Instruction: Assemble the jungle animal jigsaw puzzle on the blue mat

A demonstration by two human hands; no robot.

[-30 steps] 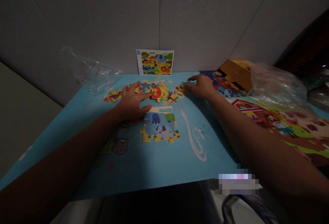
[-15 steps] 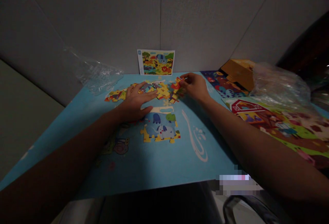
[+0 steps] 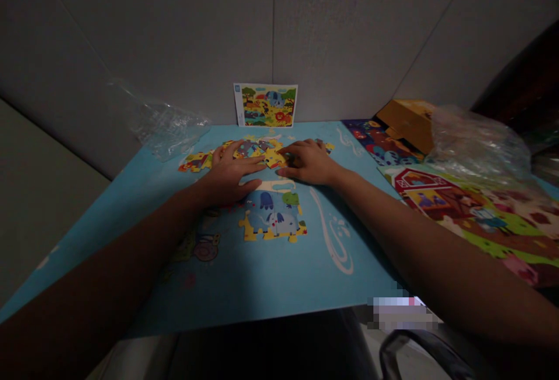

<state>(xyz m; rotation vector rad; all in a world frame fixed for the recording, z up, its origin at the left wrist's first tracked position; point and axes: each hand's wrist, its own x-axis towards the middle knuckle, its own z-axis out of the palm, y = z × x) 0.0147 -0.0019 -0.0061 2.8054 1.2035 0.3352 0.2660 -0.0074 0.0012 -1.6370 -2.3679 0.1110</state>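
At mid-frame, the left hand (image 3: 229, 176) is resting open over puzzle pieces (image 3: 273, 156); the right hand (image 3: 312, 163) is resting half-bent among them, whether gripping I cannot tell.

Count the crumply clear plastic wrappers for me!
2: one crumpled clear plastic wrapper lies left of the colourful rectangular picture card; the other wrapper is right of the orange-brown box. More may be hidden.

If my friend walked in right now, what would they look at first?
Probably the joined puzzle section with blue elephants, on the light-blue table, nearer the viewer than the puzzle pieces at the left hand and right hand. Next, the bright animal card standing upright at the back. Off right lies a colorful farm picture.
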